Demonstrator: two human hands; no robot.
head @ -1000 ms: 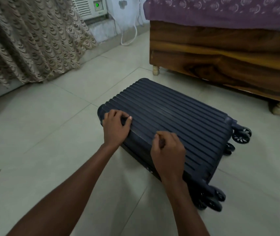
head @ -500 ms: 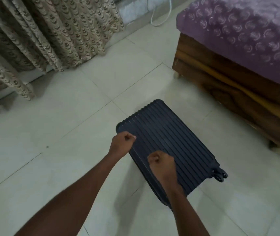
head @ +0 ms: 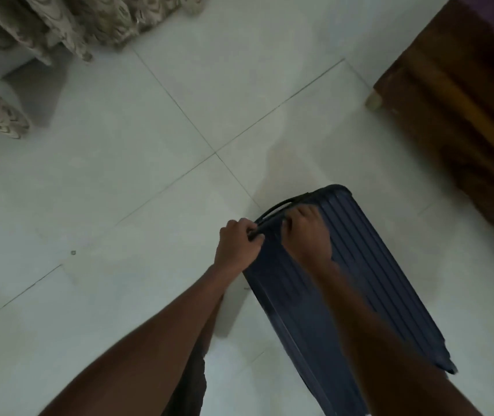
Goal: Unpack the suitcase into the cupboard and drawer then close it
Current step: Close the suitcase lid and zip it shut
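Observation:
The dark blue ribbed suitcase (head: 369,283) is closed and stands tilted up from the pale tiled floor, seen from above. My left hand (head: 235,246) grips the black handle (head: 272,213) along its top edge, fingers curled round the near end. Beside it my right hand (head: 308,232) holds the top edge of the case, fingers curled over the rim by the handle. The wheels and the lower end of the case are hidden behind my right forearm. No cupboard or drawer shows in view.
A wooden bed frame (head: 462,94) with a round foot (head: 373,102) stands at the upper right. Patterned curtains (head: 68,22) hang down to the floor at the upper left. Pale floor tiles (head: 149,163) spread between them.
The suitcase has gone from lying flat on the floor to tilted upright. Both hands moved from its ribbed side to its top edge, the left one taking the handle. My view rose.

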